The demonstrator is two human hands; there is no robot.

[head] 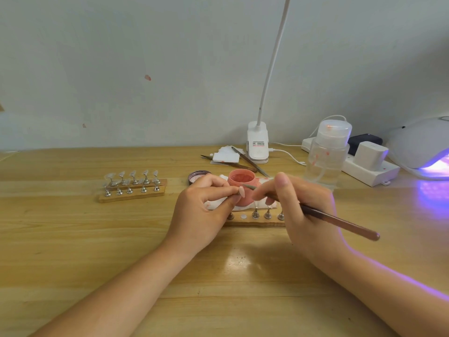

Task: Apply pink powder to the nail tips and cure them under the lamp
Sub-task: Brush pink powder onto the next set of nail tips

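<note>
Hands (245,203) hide near holder (255,221); powder jar (241,182) behind, lid (198,177) left.

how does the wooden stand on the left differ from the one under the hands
The left wooden stand lies clear of both hands; the near wooden stand is partly hidden behind them. The left stand looks like two strips stacked, each with a row of metal holders, the back row plainly carrying clear nail tips; the near stand shows one row. Every visible spot on the left stand has a holder, while the near stand has one bare round spot. Both are wooden strips with silver metal holders.
</note>
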